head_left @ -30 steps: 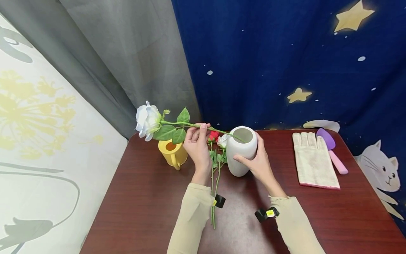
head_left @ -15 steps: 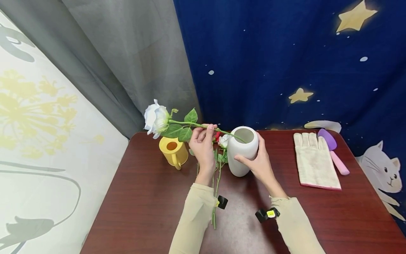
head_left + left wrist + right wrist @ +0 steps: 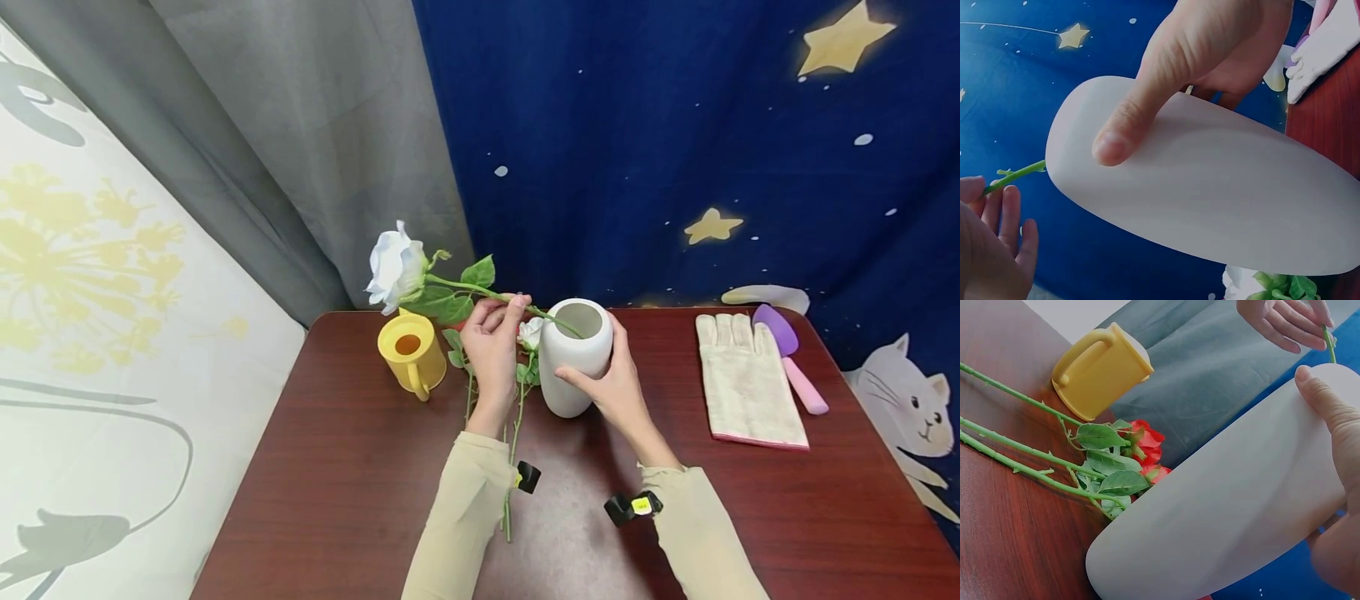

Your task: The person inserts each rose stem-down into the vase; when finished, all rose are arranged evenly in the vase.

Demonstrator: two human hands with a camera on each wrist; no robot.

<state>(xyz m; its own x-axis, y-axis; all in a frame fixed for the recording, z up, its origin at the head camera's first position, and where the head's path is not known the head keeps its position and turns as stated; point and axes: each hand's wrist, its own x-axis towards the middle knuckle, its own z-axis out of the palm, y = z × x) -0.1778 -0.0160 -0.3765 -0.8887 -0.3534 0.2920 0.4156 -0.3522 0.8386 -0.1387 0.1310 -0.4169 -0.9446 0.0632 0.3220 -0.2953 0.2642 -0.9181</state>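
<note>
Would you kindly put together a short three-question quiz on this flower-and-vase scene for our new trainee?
1. True or false: the stem end of the white rose is inside the mouth of the white vase.
2. Which hand steadies the vase: A left hand, B right hand?
3. What lies right of the cloth glove on the table?

Key: 1 true. 2 B. 3 a purple and pink scoop.

The left hand, pinching the stem, has carried the white rose rightward toward the white vase near the desk's far edge. The bloom now sits higher, above the yellow cup, and the stem stands steeper into the vase's mouth.
</note>
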